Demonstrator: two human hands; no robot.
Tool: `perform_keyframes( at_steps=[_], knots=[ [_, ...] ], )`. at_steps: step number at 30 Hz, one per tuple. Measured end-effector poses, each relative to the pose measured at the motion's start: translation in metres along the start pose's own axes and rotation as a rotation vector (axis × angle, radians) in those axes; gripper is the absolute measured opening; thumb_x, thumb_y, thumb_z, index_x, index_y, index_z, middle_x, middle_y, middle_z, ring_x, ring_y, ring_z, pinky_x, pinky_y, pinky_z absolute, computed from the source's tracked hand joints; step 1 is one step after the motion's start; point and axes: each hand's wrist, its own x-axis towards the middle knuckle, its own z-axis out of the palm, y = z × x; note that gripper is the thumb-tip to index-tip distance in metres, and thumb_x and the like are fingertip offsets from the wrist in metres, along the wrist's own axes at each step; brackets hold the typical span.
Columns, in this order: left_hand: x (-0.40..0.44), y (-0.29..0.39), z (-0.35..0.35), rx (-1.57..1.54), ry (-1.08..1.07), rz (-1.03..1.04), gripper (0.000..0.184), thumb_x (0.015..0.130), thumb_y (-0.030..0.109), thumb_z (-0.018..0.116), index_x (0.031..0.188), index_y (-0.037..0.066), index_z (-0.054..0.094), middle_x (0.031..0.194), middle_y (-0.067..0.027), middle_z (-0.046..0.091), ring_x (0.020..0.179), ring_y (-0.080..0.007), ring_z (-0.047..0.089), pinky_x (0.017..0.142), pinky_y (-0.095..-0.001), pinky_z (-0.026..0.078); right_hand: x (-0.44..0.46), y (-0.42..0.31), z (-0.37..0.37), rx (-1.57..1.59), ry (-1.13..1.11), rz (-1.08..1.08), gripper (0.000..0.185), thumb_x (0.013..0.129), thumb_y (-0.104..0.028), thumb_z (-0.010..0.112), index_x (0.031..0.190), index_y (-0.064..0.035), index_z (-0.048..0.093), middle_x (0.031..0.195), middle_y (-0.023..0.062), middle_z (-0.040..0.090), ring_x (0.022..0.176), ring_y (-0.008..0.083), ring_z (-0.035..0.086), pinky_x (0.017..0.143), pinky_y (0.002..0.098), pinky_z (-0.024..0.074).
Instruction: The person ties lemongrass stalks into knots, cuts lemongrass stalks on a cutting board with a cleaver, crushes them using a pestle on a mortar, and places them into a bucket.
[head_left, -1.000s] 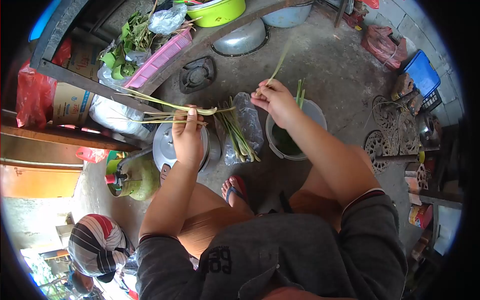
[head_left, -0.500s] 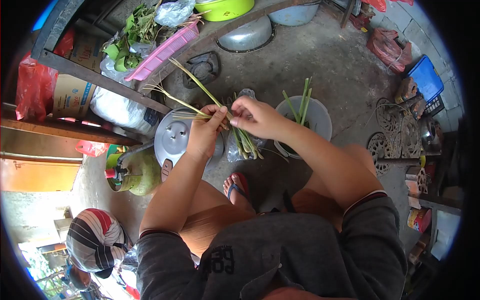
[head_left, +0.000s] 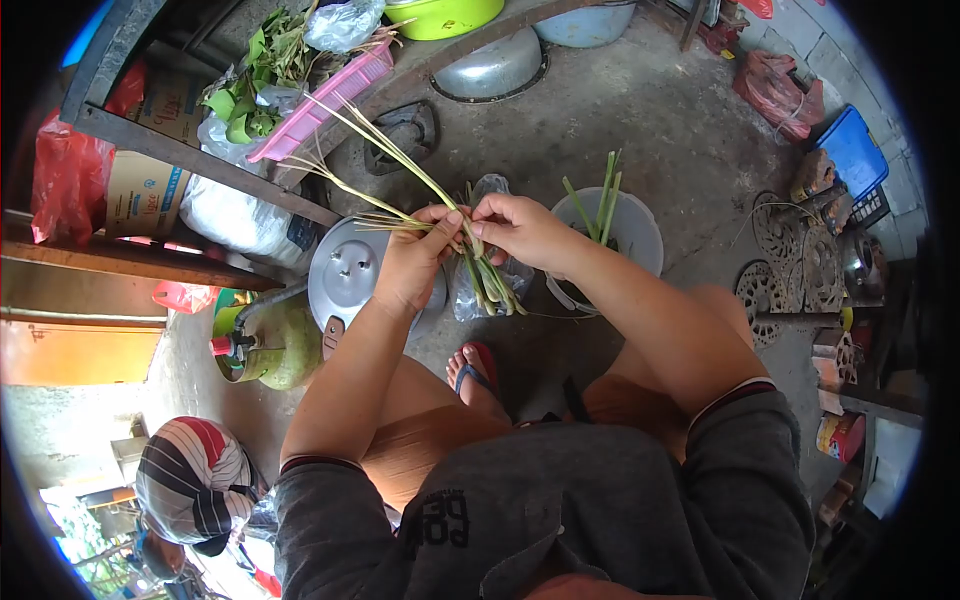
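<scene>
My left hand (head_left: 412,258) is closed round several lemongrass stalks (head_left: 385,148), whose thin dry ends point up and left. The fingers of my right hand (head_left: 522,234) pinch the same stalks close to the left fingertips. More lemongrass (head_left: 492,288) lies just below my hands, over a clear plastic bag (head_left: 466,303) on the floor. To the right stands a whitish bucket (head_left: 648,238) with green cut stalks (head_left: 608,208) standing up out of it. My hands hide part of the held stalks.
A lidded metal pot (head_left: 335,290) and a green gas cylinder (head_left: 285,352) stand at left. A pink basket (head_left: 335,100) of leaves rests on the shelf above a burner (head_left: 408,140). Metal discs (head_left: 762,290) lie at right. Something striped (head_left: 190,475) shows at lower left.
My right hand has come in slightly left and its fingers now pinch the stalks. The upper stalk's tip has shifted left and up, and its thin ends are spread.
</scene>
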Motion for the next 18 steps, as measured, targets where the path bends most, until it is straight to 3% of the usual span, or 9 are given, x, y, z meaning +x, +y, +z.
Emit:
perform_keyframes(
  at_steps=[3,6,8,18],
  knots=[
    [-0.001,-0.002,0.008,0.005,0.058,0.069,0.015,0.092,0.013,0.058,0.102,0.004,0.062,0.086,0.0002,0.061,0.076,-0.0079,0.054,0.072,-0.0245,0.045,-0.001,-0.002,0.004,0.112,0.067,0.03,0.015,0.096,-0.017,0.05,0.101,-0.0033,0.053,0.094,0.0042,0.06,0.088,0.0125,0.06,0.075,0.0284,0.0544],
    [0.0,-0.004,0.012,-0.062,0.119,0.14,0.011,0.092,0.014,0.058,0.096,0.005,0.063,0.079,0.0007,0.06,0.072,-0.0075,0.054,0.066,-0.0199,0.04,-0.001,-0.003,0.008,0.235,0.13,0.026,0.016,0.097,-0.017,0.047,0.101,-0.002,0.052,0.096,0.0056,0.059,0.088,0.0143,0.061,0.08,0.031,0.0553],
    [0.003,-0.013,0.007,-0.126,0.145,0.212,0.01,0.093,0.012,0.056,0.099,0.004,0.06,0.083,-0.0014,0.059,0.076,-0.0096,0.054,0.072,-0.0246,0.044,0.005,0.005,0.012,0.355,0.194,-0.009,0.018,0.099,-0.018,0.044,0.103,-0.0016,0.05,0.1,0.0075,0.057,0.092,0.0154,0.06,0.082,0.0319,0.0545],
    [0.007,-0.012,0.025,-0.261,0.381,0.365,0.005,0.094,0.012,0.054,0.096,0.009,0.058,0.089,0.0003,0.058,0.075,-0.0065,0.05,0.068,-0.0218,0.039,0.009,0.014,0.026,0.586,0.393,-0.25,0.017,0.1,-0.018,0.041,0.105,-0.0034,0.047,0.103,0.0088,0.055,0.098,0.017,0.058,0.091,0.0352,0.0488]
  ],
)
